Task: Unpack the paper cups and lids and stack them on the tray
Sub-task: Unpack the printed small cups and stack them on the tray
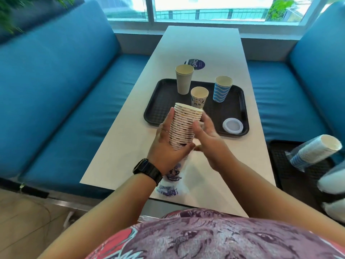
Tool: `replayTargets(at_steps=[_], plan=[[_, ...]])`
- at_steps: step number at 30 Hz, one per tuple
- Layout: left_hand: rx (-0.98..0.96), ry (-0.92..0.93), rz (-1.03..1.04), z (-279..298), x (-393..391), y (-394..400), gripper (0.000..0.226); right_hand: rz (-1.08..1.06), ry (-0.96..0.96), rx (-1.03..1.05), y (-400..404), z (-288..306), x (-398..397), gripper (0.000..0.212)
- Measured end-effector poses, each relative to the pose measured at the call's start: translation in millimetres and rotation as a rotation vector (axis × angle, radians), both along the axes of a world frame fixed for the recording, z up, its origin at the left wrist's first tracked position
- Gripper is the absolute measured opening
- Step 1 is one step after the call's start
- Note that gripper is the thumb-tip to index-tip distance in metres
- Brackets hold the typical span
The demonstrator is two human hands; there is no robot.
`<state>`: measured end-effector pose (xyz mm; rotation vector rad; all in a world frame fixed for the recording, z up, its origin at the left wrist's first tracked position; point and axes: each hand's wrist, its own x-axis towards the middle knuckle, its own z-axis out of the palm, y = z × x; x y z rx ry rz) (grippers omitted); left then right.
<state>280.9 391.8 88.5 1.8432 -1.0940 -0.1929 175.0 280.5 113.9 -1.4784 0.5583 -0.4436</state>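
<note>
My left hand [165, 144] grips a tall stack of patterned paper cups [183, 126] just above the table, in front of the black tray [158, 109]. The stack's lower end sits in a clear printed plastic sleeve [172, 181] that trails toward me. My right hand [206, 134] is at the stack's right side, fingers loosely curled by the sleeve's edge; its grip is blurred. On the tray stand a beige cup stack [183, 79], a small patterned cup [198, 98], a blue wavy cup stack [222, 88] and a white lid [232, 126].
The white table [205, 45] runs to a window between blue bench seats [61, 101]. On the right seat another black tray [308, 176] carries a wrapped sleeve of blue cups [315, 151] and white packages [332, 182]. A round blue sticker [197, 64] lies beyond the tray.
</note>
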Motion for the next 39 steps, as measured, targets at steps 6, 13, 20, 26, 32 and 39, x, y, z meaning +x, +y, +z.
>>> replayTargets(at_steps=[6,13,20,26,32,39], plan=[[0.081,0.067,-0.040,-0.5,-1.3,14.2,0.107,-0.010,0.024,-0.464,-26.0,26.3,-2.1,0.025],[0.155,0.033,-0.072,6.6,19.2,11.3,0.113,0.129,0.208,-0.581,-29.2,45.7,21.3,0.020],[0.156,0.057,-0.105,2.7,53.0,22.0,0.109,0.287,0.308,-0.550,-28.1,56.4,44.6,0.023],[0.161,0.068,-0.128,2.4,72.2,28.1,0.103,0.251,0.334,-0.601,-17.6,53.1,62.7,0.023],[0.179,0.088,-0.152,6.8,96.7,42.5,0.100,0.253,0.356,-0.657,-5.2,49.2,81.2,0.018],[0.144,0.159,-0.209,6.2,103.8,50.6,0.095,0.202,0.393,-0.766,2.7,50.1,93.0,0.012]])
